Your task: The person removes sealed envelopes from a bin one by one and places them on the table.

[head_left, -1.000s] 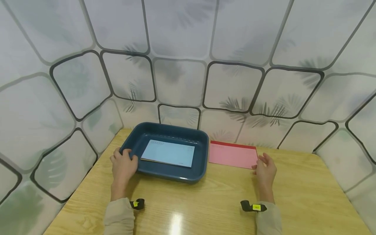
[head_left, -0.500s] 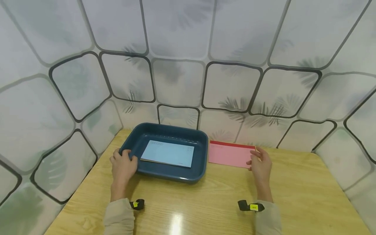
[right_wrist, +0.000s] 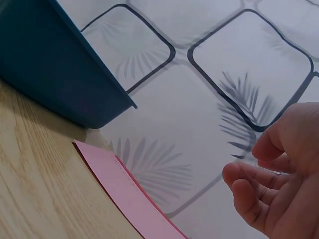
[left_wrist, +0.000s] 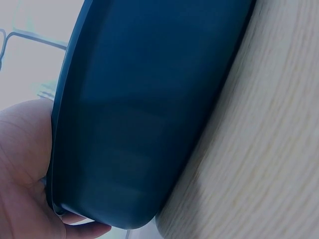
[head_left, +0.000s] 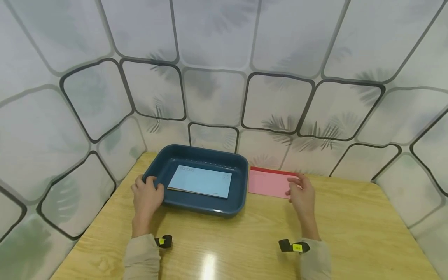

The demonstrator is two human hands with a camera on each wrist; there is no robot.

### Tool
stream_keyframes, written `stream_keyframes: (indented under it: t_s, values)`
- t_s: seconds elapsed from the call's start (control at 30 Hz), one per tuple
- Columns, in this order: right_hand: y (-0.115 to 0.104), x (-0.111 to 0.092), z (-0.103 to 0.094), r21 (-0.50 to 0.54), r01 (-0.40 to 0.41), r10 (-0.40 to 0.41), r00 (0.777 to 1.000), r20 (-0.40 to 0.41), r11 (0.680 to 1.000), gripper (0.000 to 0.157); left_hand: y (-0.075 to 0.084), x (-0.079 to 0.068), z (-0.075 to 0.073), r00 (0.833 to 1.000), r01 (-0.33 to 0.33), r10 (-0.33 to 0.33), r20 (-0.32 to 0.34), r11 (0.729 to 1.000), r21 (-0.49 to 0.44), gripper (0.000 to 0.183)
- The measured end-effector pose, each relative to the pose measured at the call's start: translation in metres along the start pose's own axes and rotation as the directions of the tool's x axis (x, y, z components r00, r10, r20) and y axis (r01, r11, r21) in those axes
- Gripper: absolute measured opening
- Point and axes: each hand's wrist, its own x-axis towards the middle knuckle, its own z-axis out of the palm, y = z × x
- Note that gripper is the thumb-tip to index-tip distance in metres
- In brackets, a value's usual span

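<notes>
A dark blue plastic tray [head_left: 201, 208] stands on the table with a light blue envelope [head_left: 201, 181] lying inside it; a thin brownish edge shows under the envelope. My left hand [head_left: 147, 195] grips the tray's left front corner, thumb over the rim and fingers curled outside and below it, as the left wrist view shows. To the right of the tray lies a pink envelope [head_left: 267, 182] with a red strip along its far edge. Above its right end my right hand [head_left: 302, 196] hovers with loosely bent fingers, holding nothing; in the right wrist view it is apart from the envelope.
The light wooden table [head_left: 259, 245] is bounded at the back and left by a patterned fabric wall [head_left: 213, 93] close behind the tray. Black straps with yellow labels sit at both wrists.
My right hand has moved left over the pink envelope, from its right edge inward, covering more of it. The left hand, the tray and both envelopes stay in place.
</notes>
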Motion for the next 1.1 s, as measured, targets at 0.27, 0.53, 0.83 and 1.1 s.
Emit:
stream_keyframes:
  t_s: [0.27, 0.53, 0.83, 1.1]
  values:
    - [0.000, -0.005, 0.010, -0.058, 0.037, -0.033, 0.997, 0.068, 0.998, 0.045, 0.000, 0.000, -0.002, 1.000, -0.001, 0.001, 0.029, 1.000, 0.004, 0.050]
    - [-0.002, -0.008, 0.016, -0.211, 0.213, -0.206, 0.977, 0.058, 0.954, 0.043, -0.001, -0.001, -0.002, 1.000, -0.004, 0.004, 0.027, 1.000, -0.001, 0.050]
    - [-0.015, -0.015, 0.030, -0.255, 0.373, -0.318, 0.919, 0.234, 0.892, 0.055, 0.000, 0.001, -0.002, 1.000, -0.005, 0.005, 0.015, 1.000, -0.004, 0.049]
    - [-0.029, -0.033, 0.062, -0.294, 0.529, -0.407, 0.827, 0.387, 0.796, 0.066, -0.001, 0.002, -0.001, 1.000, -0.002, 0.002, 0.015, 1.000, -0.005, 0.049]
